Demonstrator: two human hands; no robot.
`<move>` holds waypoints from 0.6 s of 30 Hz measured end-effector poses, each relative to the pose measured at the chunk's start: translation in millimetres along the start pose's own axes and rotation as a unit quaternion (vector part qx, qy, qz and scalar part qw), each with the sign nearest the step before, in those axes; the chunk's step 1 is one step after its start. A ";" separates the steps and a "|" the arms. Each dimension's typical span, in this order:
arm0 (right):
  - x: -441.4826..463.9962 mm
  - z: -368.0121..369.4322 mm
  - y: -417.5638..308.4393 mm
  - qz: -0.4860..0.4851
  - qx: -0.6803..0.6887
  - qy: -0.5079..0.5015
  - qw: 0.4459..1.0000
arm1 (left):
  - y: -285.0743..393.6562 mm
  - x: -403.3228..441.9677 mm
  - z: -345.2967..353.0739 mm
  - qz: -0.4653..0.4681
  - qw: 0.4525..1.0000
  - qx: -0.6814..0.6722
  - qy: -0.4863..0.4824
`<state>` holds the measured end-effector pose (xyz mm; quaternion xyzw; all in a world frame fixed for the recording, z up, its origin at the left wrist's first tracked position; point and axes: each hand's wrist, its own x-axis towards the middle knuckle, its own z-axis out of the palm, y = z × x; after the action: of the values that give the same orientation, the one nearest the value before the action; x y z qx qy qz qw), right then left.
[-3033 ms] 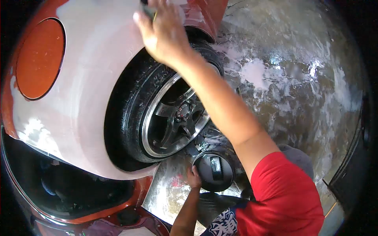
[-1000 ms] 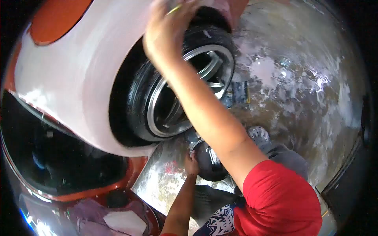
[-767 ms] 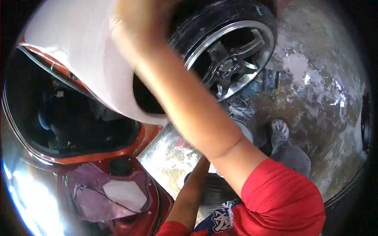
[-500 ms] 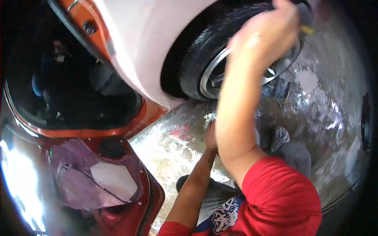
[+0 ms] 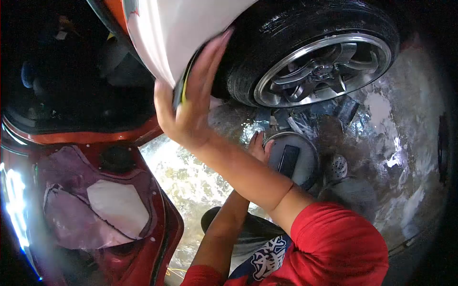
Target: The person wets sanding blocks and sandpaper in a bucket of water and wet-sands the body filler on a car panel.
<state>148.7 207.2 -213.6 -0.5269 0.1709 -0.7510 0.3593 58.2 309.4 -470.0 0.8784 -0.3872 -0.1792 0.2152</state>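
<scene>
My right hand (image 5: pixel 188 102) is wrapped round a thin dark sanding pad (image 5: pixel 179 93) with a yellow edge, its fingers stretched along it. The pad lies against the lower edge of the pale, primed car panel (image 5: pixel 191 28), beside the wheel arch. My left hand (image 5: pixel 259 147) is at the left rim of a round bucket (image 5: pixel 305 164), fingers on the outer side and thumb at the rim. A dark rectangular block (image 5: pixel 288 161) is in the bucket. My right forearm passes above my left one.
The tyre (image 5: pixel 243 71) and spoked wheel (image 5: pixel 324 71) are at the upper right. An open red car door (image 5: pixel 167 229) with a purple inner panel stands at the left. Dark scraps (image 5: pixel 346 109) lie on the wet floor (image 5: pixel 381 186), near a perforated shoe (image 5: pixel 338 166).
My right hand has swept down and left with the pad, from in front of the wheel to the panel edge. The view has turned, showing more door and bucket. My left hand stays by the bucket.
</scene>
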 end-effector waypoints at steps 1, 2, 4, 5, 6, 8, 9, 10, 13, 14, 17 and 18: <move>-34.8 -2.7 12.9 0.017 0.007 -0.057 0.998 | -3.3 1.4 2.2 0.010 1.000 -0.012 0.005; -69.6 -6.5 25.3 0.037 0.015 -0.113 0.993 | -5.4 0.8 4.2 0.018 1.000 -0.021 0.009; -124.3 -26.7 49.0 0.075 -0.018 -0.199 0.977 | -24.1 4.1 28.5 0.033 0.998 -0.026 0.051; -143.7 -39.0 64.0 0.111 -0.012 -0.227 0.967 | -33.1 2.3 39.2 0.038 0.996 -0.027 0.071; -159.8 -51.9 78.4 0.145 -0.004 -0.252 0.957 | -37.7 1.2 42.0 0.038 0.997 -0.022 0.065; -192.0 -86.1 110.5 0.243 -0.028 -0.326 0.913 | -41.3 5.8 45.1 0.044 0.997 -0.013 0.056; -182.6 -93.5 110.3 0.289 -0.041 -0.358 0.887 | -44.4 8.2 47.4 0.051 0.997 0.010 0.064; -175.1 -94.5 109.6 0.275 -0.050 -0.341 0.897 | -48.3 9.5 49.9 0.057 0.995 0.032 0.070; -168.9 -97.5 85.2 0.282 -0.059 -0.307 0.907 | -41.5 0.4 41.2 0.042 0.996 0.039 0.061; -171.3 -87.0 73.5 0.304 -0.056 -0.292 0.905 | -32.0 2.0 32.8 0.041 0.997 0.031 0.056; -153.5 -67.9 47.8 0.412 0.053 -0.238 0.878 | -28.7 3.2 33.0 0.025 0.997 -0.027 0.069; -134.8 -81.2 37.7 0.489 0.127 -0.242 0.828 | -29.3 1.7 28.4 0.040 0.996 -0.032 0.069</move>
<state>113.1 268.6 -359.1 -0.4893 0.2168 -0.3407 0.7730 63.3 319.1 -509.4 0.8653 -0.4003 -0.1218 0.2761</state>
